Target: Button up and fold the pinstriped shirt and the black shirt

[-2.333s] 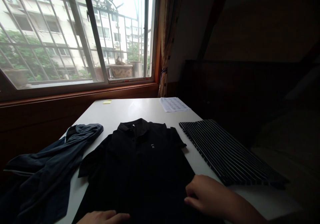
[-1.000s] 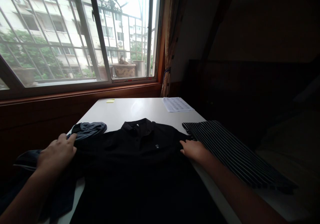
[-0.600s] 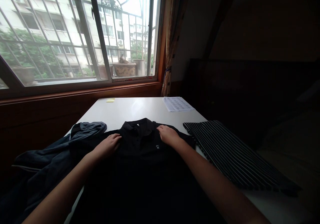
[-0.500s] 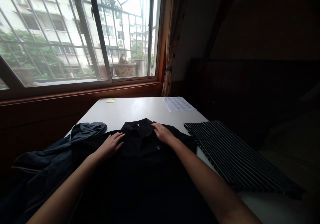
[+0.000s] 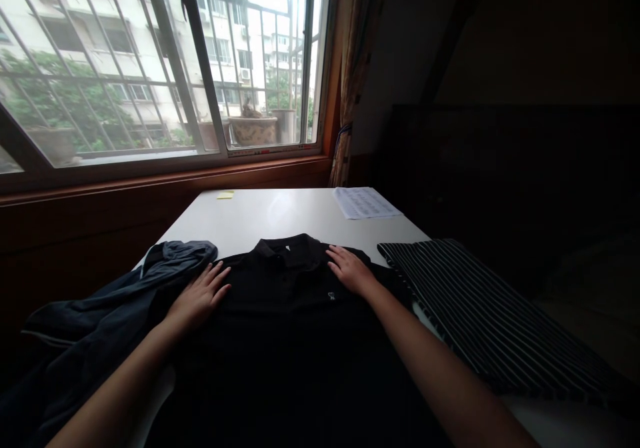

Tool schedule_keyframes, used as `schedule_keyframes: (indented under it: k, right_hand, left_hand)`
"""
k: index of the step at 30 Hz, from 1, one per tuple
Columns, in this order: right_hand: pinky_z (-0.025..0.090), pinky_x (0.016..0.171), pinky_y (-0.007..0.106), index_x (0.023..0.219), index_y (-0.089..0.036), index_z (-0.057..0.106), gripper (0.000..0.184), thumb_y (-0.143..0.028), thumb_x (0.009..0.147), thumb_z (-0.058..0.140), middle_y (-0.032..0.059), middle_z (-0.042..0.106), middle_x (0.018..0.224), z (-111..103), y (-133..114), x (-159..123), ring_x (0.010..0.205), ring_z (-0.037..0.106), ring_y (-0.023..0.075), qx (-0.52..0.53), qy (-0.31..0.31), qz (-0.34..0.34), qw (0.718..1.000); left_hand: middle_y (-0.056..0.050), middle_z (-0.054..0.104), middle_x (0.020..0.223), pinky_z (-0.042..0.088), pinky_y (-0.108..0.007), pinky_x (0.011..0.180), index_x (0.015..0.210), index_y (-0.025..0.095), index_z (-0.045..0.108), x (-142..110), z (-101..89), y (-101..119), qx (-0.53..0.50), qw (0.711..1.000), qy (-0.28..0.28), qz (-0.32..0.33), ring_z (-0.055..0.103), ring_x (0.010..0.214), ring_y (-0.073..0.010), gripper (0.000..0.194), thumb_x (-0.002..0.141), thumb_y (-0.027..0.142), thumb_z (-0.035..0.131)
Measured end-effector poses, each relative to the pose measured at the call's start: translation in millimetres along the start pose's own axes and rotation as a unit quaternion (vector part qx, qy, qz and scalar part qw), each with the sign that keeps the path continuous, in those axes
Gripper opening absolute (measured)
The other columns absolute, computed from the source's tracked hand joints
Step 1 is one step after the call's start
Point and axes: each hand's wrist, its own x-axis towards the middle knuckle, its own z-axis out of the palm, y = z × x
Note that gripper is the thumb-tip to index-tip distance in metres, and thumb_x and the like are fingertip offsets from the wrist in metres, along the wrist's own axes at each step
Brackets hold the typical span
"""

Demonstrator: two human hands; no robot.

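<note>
A black polo shirt [image 5: 295, 341] lies spread face up on the white table [image 5: 240, 221], its collar toward the window and a small pale logo on the chest. My left hand [image 5: 200, 293] rests flat with fingers apart on the shirt's left shoulder. On the other shoulder, just right of the collar, my right hand [image 5: 349, 268] lies flat, fingers stretched out. Neither hand grips the cloth. The shirt's lower part fades into shadow.
A crumpled grey-blue garment [image 5: 100, 308] hangs over the table's left side. Along the right lies a folded black-and-white striped garment [image 5: 480, 308]. Printed sheets [image 5: 367, 203] and a yellow sticky note [image 5: 225, 195] sit at the far end, below a barred window [image 5: 150, 68].
My hands have moved apart, the left one outward to the left and the right one outward to the right, away from the collar. The shirt's shoulders look flatter. The view has shifted slightly.
</note>
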Motion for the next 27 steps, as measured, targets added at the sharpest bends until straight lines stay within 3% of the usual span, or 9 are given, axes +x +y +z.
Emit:
schedule_keyframes:
  k: [5, 9, 11, 13, 18, 22, 27]
  right_hand:
    - [0.022, 0.123, 0.045, 0.150, -0.020, 0.045, 0.053, -0.042, 0.102, 0.040, 0.0070, 0.036, 0.160, -4.6, -1.1, -13.4, 0.150, 0.028, 0.0247, -0.026, -0.022, 0.018, 0.999]
    - [0.021, 0.122, 0.046, 0.149, -0.020, 0.046, 0.053, -0.040, 0.101, 0.041, 0.0080, 0.036, 0.160, -9.9, -9.3, -14.1, 0.149, 0.028, 0.0265, -0.038, -0.034, 0.037, 0.998]
    - [0.020, 0.122, 0.046, 0.148, -0.021, 0.049, 0.053, -0.041, 0.099, 0.044, 0.0086, 0.039, 0.159, -12.2, -16.9, -9.1, 0.148, 0.030, 0.0277, -0.039, -0.037, 0.044, 0.998]
    - [0.019, 0.122, 0.046, 0.145, -0.020, 0.052, 0.052, -0.042, 0.098, 0.046, 0.0092, 0.043, 0.157, -12.8, -27.0, 0.0, 0.147, 0.032, 0.0284, -0.035, -0.040, 0.046, 0.998]
    - [0.022, 0.121, 0.042, 0.141, -0.013, 0.055, 0.053, -0.038, 0.095, 0.051, 0.0138, 0.046, 0.154, -2.9, -50.9, 32.3, 0.144, 0.035, 0.0282, -0.013, -0.041, 0.058, 0.997]
    - [0.028, 0.119, 0.041, 0.140, -0.009, 0.055, 0.056, -0.033, 0.089, 0.055, 0.0170, 0.047, 0.151, 8.5, -52.5, 43.9, 0.143, 0.037, 0.0296, 0.011, -0.021, 0.085, 0.996]
    - [0.030, 0.119, 0.041, 0.138, -0.013, 0.054, 0.048, -0.027, 0.092, 0.048, 0.0139, 0.051, 0.147, 13.2, -40.7, 30.3, 0.139, 0.042, 0.0267, 0.051, 0.050, 0.083, 0.994]
  left_hand:
    - [-0.004, 0.023, 0.165, 0.030, -0.055, 0.116, 0.156, 0.028, 0.033, -0.1, -2.5, 7.7, 0.034, 0.999, -0.022, -0.030, 0.020, 0.151, -0.0373, 0.059, 0.101, 0.050, 0.036]
    - [-0.002, 0.027, 0.164, 0.027, -0.070, 0.110, 0.153, 0.035, 0.037, 12.1, -15.1, 26.8, 0.040, 0.997, -0.051, -0.030, 0.017, 0.149, -0.0453, 0.056, 0.100, 0.053, 0.038]
    - [-0.003, 0.035, 0.161, 0.016, -0.073, 0.112, 0.150, 0.034, 0.043, 24.2, -19.8, 42.0, 0.049, 0.997, -0.051, 0.003, 0.016, 0.150, -0.0437, 0.054, 0.099, 0.053, 0.040]
    - [-0.006, 0.042, 0.157, 0.008, -0.068, 0.117, 0.147, 0.031, 0.049, 40.5, -20.5, 58.5, 0.050, 0.997, -0.043, 0.034, 0.019, 0.151, -0.0382, 0.052, 0.099, 0.050, 0.043]
    - [-0.013, 0.037, 0.159, 0.019, -0.064, 0.117, 0.144, 0.023, 0.050, 83.6, -6.4, 85.0, 0.031, 0.999, -0.031, 0.003, 0.026, 0.149, -0.0361, 0.051, 0.101, 0.047, 0.039]
    - [-0.011, 0.029, 0.163, 0.020, -0.063, 0.117, 0.145, 0.022, 0.048, 95.4, 4.2, 81.5, 0.016, 0.999, -0.023, -0.019, 0.022, 0.151, -0.0347, 0.052, 0.102, 0.048, 0.034]
    - [-0.008, 0.026, 0.164, 0.017, -0.060, 0.119, 0.148, 0.025, 0.045, 83.7, 5.9, 67.2, 0.006, 1.000, -0.017, -0.002, 0.018, 0.152, -0.0327, 0.052, 0.102, 0.048, 0.034]
